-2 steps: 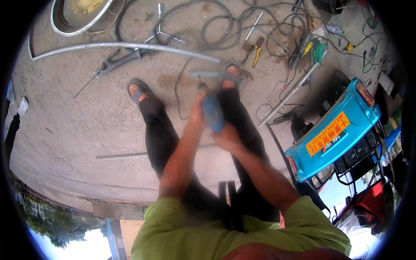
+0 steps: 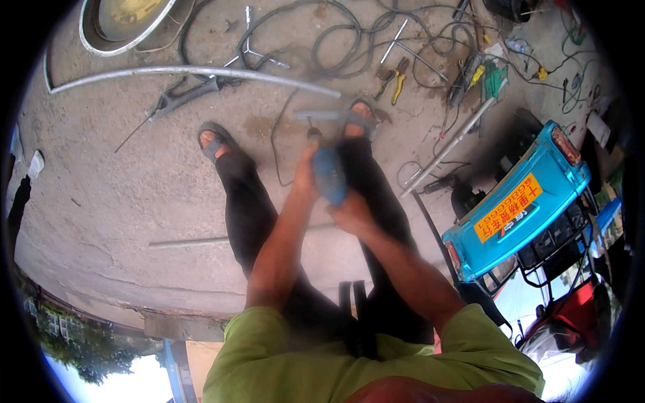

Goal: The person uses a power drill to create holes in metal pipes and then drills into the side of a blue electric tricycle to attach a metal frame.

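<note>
A blue power drill [image 2: 328, 174], somewhat blurred, is between my legs, its chuck pointing away from me at a short grey metal piece [image 2: 310, 115] by my right foot [image 2: 360, 113]. My left hand [image 2: 306, 168] is closed round the left side of the drill near its front. My right hand [image 2: 348, 211] is closed on its rear end, where the grip is mostly hidden. A long thin bar [image 2: 188, 242] lies on the floor behind my hands. My left sandalled foot [image 2: 209, 140] rests on the concrete.
A curved metal tube [image 2: 201, 70], round rim [image 2: 94, 27], wrenches [image 2: 396, 40], looped hoses [image 2: 322, 47], pliers [image 2: 398, 80] and tangled cables [image 2: 564, 87] lie ahead. A straight tube [image 2: 443, 151] slants at right beside a turquoise vehicle body [image 2: 510, 235].
</note>
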Tool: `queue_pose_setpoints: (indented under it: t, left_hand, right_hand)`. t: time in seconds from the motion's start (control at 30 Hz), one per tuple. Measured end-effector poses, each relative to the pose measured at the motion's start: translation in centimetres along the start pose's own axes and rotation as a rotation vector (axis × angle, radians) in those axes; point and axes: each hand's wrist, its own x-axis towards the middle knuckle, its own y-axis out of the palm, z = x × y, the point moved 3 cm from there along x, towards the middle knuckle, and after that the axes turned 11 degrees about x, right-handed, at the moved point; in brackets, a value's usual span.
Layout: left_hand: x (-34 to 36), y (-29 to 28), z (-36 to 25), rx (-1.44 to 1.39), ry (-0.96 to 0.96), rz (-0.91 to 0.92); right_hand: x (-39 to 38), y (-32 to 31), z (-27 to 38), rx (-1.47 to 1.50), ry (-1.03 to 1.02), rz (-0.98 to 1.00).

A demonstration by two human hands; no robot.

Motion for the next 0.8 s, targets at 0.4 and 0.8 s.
queue_pose_setpoints:
  t: [0.4, 0.8]
  left_hand:
    - [0.3, -0.2, -0.3, -0.006, -0.005, 0.031]
    - [0.9, 0.5, -0.3, -0.166, 0.144, 0.116]
  right_hand:
    - [0.5, 0.3, -0.2, -0.027, -0.038, -0.02]
    - [2.5, -0.7, -0.7, -0.223, -0.049, -0.056]
